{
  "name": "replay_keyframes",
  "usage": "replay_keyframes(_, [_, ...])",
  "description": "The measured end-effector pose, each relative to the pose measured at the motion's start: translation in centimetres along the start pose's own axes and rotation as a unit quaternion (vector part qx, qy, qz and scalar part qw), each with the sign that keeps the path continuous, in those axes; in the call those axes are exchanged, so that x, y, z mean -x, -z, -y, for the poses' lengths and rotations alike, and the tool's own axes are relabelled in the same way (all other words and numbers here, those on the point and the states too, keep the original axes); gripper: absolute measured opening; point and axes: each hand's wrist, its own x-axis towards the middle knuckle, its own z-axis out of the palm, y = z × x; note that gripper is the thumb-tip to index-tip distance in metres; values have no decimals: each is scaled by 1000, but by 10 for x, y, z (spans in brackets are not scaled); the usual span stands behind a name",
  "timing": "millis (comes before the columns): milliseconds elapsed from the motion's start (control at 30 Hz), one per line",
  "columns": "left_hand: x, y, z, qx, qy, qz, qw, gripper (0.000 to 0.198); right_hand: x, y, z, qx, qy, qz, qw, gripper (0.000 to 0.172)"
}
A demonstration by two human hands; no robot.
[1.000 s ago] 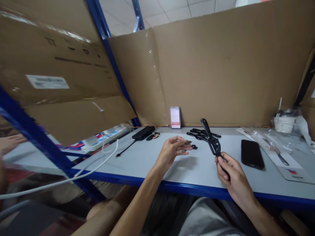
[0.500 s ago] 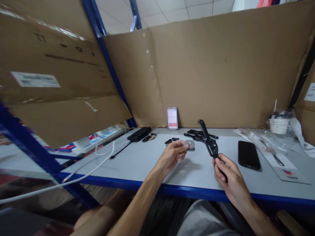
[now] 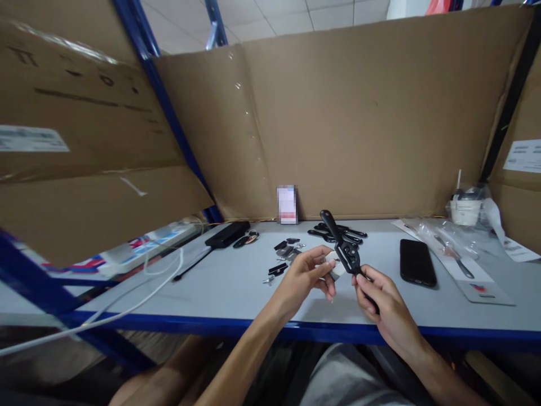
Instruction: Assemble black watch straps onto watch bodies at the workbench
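Note:
My right hand [image 3: 382,293] is wrapped round the lower handle of a black spokeshave body [image 3: 347,256], which tilts up and to the left above the table. Between the thumb and fingers of my left hand [image 3: 308,273] is a flat metal spokeshave blade [image 3: 338,266], close beside the body's middle. My fingers cover part of the blade, and I cannot tell whether it touches the body. Left of this hand lie small black plates [image 3: 278,269], silver screws [image 3: 268,279] and grey metal pieces [image 3: 284,252].
More black spokeshave bodies [image 3: 338,231] lie in a pile behind my hands. To the right are a black phone [image 3: 417,263] and a packaged tool card [image 3: 482,287]. A lit phone [image 3: 287,204] leans on the cardboard wall [image 3: 359,129]. A white cable [image 3: 127,307] crosses the left side.
My left hand has brought the blade right, up to the spokeshave body. The view has turned slightly right, and the loose screws and plates now show beside my left hand.

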Motion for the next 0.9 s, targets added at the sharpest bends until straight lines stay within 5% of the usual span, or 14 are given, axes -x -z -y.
replay_keyframes(433, [7,3,-6,-12,-60,29,998,60,2,0,2,76,-32,41,996,38])
replay_keyframes(600, [9,2,-9,-38,-62,31,997,55,2,-3,7,108,-27,70,991,38])
replay_keyframes(900, [17,-13,-22,-44,-18,17,999,49,0,-1,-2,204,32,-11,978,46])
